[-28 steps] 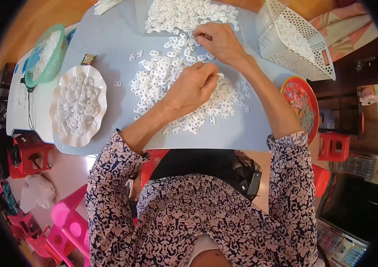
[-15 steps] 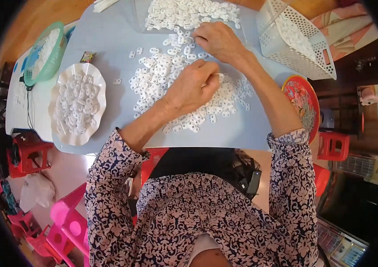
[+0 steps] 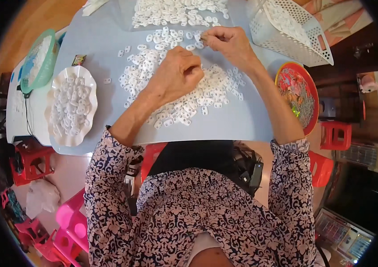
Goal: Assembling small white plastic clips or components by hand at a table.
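Observation:
A pile of small white plastic pieces with two holes each (image 3: pixel 215 95) lies on the pale blue table. My left hand (image 3: pixel 178 73) is over the upper middle of this pile, fingers curled inward; whatever they may hold is hidden. Beyond it, to the right, my right hand (image 3: pixel 232 44) has thumb and forefinger pinched together beside a few loose pieces. What sits between those fingertips is too small to make out. At the far side, a larger heap of the same pieces (image 3: pixel 180 13) lies in a clear shallow tray (image 3: pixel 129 24).
To the left stands a white wavy-rimmed dish (image 3: pixel 92 111) of pieces, with a small packet (image 3: pixel 79 60) and a green basket (image 3: pixel 49 73) beyond. A perforated white basket (image 3: pixel 286 49) is at far right, a red-rimmed bowl (image 3: pixel 317 95) nearer. Stools (image 3: pixel 33 162) surround the table.
The table contents have shifted left in the picture. My left hand has moved left and farther out. My right hand has turned, so its thumb and forefinger pinch now shows.

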A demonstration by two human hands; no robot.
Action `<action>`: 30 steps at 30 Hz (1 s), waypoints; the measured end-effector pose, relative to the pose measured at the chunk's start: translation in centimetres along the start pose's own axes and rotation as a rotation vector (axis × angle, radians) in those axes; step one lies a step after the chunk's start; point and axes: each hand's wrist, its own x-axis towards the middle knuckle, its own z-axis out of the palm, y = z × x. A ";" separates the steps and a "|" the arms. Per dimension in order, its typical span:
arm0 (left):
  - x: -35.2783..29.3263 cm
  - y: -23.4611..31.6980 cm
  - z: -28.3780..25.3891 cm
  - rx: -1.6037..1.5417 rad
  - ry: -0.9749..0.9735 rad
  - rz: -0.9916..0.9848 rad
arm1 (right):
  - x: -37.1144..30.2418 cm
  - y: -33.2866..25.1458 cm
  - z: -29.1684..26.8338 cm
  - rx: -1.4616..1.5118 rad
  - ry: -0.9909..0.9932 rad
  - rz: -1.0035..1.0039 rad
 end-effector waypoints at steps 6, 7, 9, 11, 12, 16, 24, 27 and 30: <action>0.3 0.1 0.0 -0.013 0.180 -0.076 | -1.6 -0.5 -0.4 0.035 -0.063 0.040; 0.2 0.0 0.0 -0.012 0.178 -0.076 | -1.8 -0.6 -0.3 0.052 -0.086 0.042; 0.3 -0.6 -0.1 -0.119 0.132 -0.179 | -1.9 -0.4 0.1 0.082 -0.080 0.009; 0.2 -0.6 -0.1 -0.137 0.124 -0.212 | -2.0 -0.3 0.4 0.113 -0.078 -0.024; 0.3 -0.5 -0.1 -0.159 0.116 -0.241 | -2.1 -0.5 0.2 0.082 -0.106 -0.006; 0.2 -0.3 -0.3 -0.196 0.097 -0.237 | -2.3 -0.5 0.2 0.042 -0.101 -0.007; 0.1 -0.4 -0.3 -0.337 0.086 -0.359 | -2.2 -1.7 1.2 0.017 -0.009 -0.057; 0.2 0.0 -0.2 -0.395 0.099 -0.380 | -2.3 -1.8 0.3 -0.070 -0.044 -0.034; 0.5 0.4 -0.2 -0.334 0.100 -0.386 | -2.2 -0.2 -2.4 -0.246 0.078 -0.166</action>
